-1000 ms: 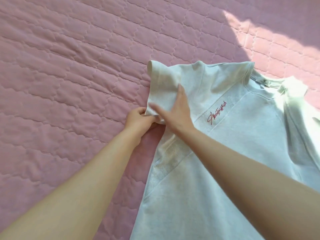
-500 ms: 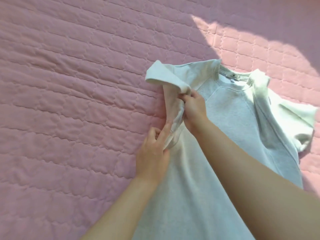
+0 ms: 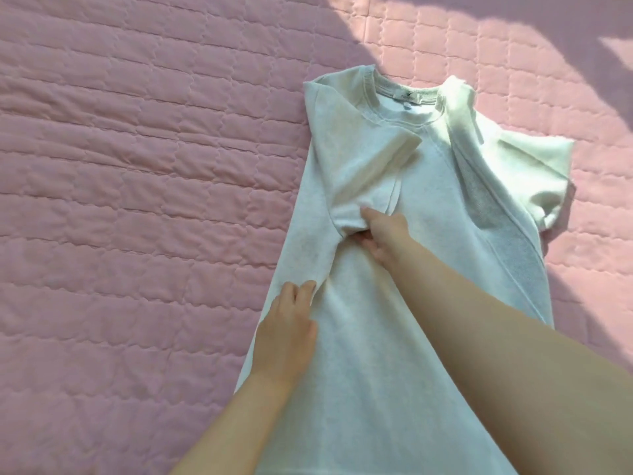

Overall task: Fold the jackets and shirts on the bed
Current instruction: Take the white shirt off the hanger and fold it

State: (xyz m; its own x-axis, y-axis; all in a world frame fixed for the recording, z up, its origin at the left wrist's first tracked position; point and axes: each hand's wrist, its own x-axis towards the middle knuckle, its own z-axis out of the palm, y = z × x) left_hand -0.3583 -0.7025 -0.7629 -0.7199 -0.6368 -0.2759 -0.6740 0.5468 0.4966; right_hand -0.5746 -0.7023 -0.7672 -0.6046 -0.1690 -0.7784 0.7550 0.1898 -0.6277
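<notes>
Pink quilted bed (image 3: pixel 137 200) under pale shirt (image 3: pixel 376 337), sleeve (image 3: pixel 363 173) turned inward and pinched at its hem by right hand (image 3: pixel 385 234) to set the fold, left hand (image 3: pixel 287 327) laid flat and unclenched to pin the side.

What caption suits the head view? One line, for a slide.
Right hand pinches the folded-in sleeve of a pale shirt on a pink quilt; left hand presses its side flat.

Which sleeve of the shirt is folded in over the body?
The sleeve on the left, pinched by the right hand, across the shirt; the other sleeve lies spread on the bed.
</notes>
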